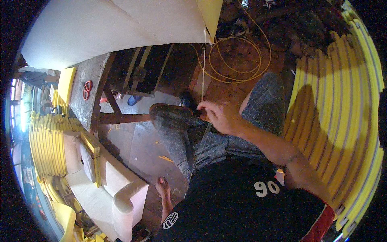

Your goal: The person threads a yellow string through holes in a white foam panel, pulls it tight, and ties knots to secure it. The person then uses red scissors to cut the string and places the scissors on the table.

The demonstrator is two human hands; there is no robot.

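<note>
My right hand (219, 116) is closed in a pinch on a pale thread (204, 68), in front of my lap. The thread runs taut up to the lower corner of a large cream upholstered piece (121, 28), which has a yellow edge at that corner. Below the hand, a fainter length of thread hangs across my lap. My left hand (162, 187) is low at my left side, above the floor and apart from the piece. Its fingers look curled, and whatever they may hold is too small to make out.
Red-handled scissors (87, 90) lie on the worn wooden table (86, 105) at left. A coiled yellow hose (258, 60) rests on the floor ahead. Stacked yellow foam strips (342, 101) rise close at right. A cream sofa (94, 197) stands at lower left.
</note>
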